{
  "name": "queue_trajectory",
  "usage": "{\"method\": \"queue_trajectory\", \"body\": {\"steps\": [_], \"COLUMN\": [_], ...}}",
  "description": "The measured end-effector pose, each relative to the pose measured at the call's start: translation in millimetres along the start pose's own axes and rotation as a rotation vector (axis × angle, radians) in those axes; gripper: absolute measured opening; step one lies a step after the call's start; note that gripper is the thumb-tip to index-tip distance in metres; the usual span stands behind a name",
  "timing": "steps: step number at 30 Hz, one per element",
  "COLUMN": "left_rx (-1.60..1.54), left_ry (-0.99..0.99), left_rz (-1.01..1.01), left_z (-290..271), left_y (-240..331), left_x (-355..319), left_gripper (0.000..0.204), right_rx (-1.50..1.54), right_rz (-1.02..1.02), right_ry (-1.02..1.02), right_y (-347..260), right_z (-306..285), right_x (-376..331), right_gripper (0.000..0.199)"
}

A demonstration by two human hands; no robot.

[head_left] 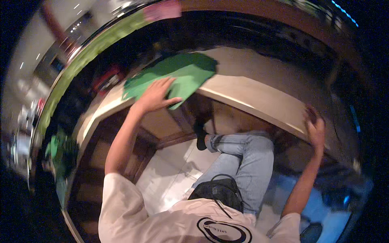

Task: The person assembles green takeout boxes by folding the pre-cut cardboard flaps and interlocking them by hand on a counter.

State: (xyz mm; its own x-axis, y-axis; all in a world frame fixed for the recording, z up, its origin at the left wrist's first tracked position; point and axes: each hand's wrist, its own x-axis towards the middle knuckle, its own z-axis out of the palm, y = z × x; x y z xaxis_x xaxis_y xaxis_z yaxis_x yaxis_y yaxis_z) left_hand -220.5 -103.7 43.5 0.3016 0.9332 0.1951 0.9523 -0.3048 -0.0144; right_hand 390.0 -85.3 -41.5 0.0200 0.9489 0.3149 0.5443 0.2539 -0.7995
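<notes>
Prob. part-done: green sheet [196,77] down on bench [251,87], front-edge overhang not yet squared. L hand [156,95] open, flat on it; R hand [317,128] nr edge's R end, blurred, can't tell grip.

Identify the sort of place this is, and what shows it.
Indoors, probably a desk or work counter: a pale worktop with a green sheet over its edge, brown panels below, and light tiled floor.
</notes>
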Motion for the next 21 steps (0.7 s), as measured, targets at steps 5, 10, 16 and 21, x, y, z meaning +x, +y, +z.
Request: {"method": "queue_trajectory", "body": {"steps": [5,10,16,21], "left_rx": [-0.094,-0.122,-0.164,0.365], "left_ry": [-0.162,-0.191,-0.146,-0.006], "left_rz": [0.025,0.052,-0.082,-0.014], "left_z": [-21.7,-29.2,-59.6,-91.6], "left_y": [36.0,47.3,40.9,36.9], "left_x": [27.3,12.7,7.3,5.3], "left_gripper": [0.093,0.081,0.049,0.019], "right_rx": [-0.428,-0.327,-0.358,-0.31], "right_rz": [-0.184,-0.085,-0.058,-0.016], "right_ry": [0.021,0.056,0.07,0.026], "right_y": [-51.2,-59.0,-61.6,-66.0], "right_z": [-0.9,11.0,4.6,7.5], "right_x": [-23.3,-28.5,-33.9,-30.4], "right_gripper": [0.047,0.042,0.042,0.042]}}
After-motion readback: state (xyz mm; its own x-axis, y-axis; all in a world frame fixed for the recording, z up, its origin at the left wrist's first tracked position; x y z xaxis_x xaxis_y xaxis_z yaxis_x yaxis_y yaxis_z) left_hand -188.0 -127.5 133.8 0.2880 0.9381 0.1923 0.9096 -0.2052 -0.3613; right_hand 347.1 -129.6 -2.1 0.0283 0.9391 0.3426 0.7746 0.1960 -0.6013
